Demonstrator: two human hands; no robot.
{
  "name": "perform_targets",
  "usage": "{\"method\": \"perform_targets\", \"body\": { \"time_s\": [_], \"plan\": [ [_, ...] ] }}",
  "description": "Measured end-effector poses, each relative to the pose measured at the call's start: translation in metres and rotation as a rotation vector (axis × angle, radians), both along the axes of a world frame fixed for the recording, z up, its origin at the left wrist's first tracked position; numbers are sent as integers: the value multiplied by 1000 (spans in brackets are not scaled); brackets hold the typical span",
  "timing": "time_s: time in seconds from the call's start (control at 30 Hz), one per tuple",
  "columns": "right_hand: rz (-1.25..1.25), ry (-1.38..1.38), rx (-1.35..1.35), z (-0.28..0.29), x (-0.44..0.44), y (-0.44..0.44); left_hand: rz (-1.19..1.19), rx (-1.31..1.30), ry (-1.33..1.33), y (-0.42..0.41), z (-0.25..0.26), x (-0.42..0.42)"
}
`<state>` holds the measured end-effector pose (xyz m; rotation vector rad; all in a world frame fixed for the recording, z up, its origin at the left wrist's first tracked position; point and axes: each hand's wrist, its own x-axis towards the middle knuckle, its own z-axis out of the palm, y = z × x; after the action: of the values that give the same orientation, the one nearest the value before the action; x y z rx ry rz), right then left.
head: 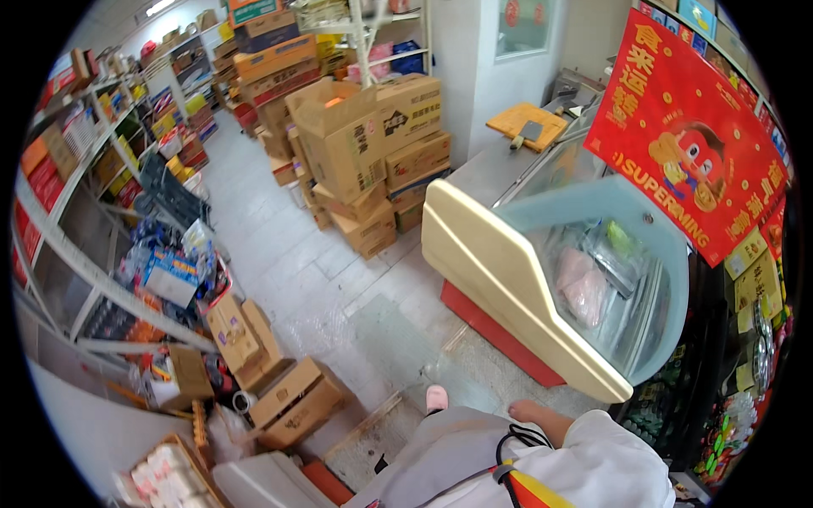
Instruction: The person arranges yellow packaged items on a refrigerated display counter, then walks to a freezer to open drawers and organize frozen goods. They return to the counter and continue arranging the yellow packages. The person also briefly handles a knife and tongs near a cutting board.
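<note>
My right hand [522, 410] hangs low at the end of a white sleeve, close to the foot of the display case; whether its fingers hold anything is too small to tell. My left hand is out of view. Before me stands a refrigerated display case with a cream side panel [486, 254], a red base [489, 336] and curved glass [676, 279]. Behind the glass lie a clear bag of pale pink food [581, 286] and a bagged green item [616, 237]. Farther back, a cleaver [528, 132] rests on a wooden cutting board [502, 120].
Stacked cardboard boxes [413, 108] flank the tiled aisle [273, 209]. Metal shelving [114, 289] with mixed goods lines the left. Cartons [302, 403] sit on the floor at lower left. A red poster [686, 133] hangs over the case. Packaged goods [724, 432] fill the right edge.
</note>
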<state>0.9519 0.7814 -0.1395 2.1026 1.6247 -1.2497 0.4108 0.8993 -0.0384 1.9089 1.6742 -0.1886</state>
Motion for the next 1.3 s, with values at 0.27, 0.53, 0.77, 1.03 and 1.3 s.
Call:
{"method": "perform_targets", "body": {
  "time_s": [0.27, 0.53, 0.77, 1.03, 1.3],
  "plan": [
    [-445, -29, 918, 211, 54, 286, -98, -90, -72, 211, -11, 106],
    [-564, -502, 1339, 257, 151, 458, -253, -135, -87, 464, -39, 206],
    [-1397, -457, 995, 212, 176, 512, -348, -116, -86, 717, -37, 264],
    [-1466, -950, 695, 213, 176, 569, -471, -138, 0, 871, -67, 278],
    [-1480, -995, 855, 208, 176, 569, -1256, -327, -44, 873, -58, 523]
  ]
}}
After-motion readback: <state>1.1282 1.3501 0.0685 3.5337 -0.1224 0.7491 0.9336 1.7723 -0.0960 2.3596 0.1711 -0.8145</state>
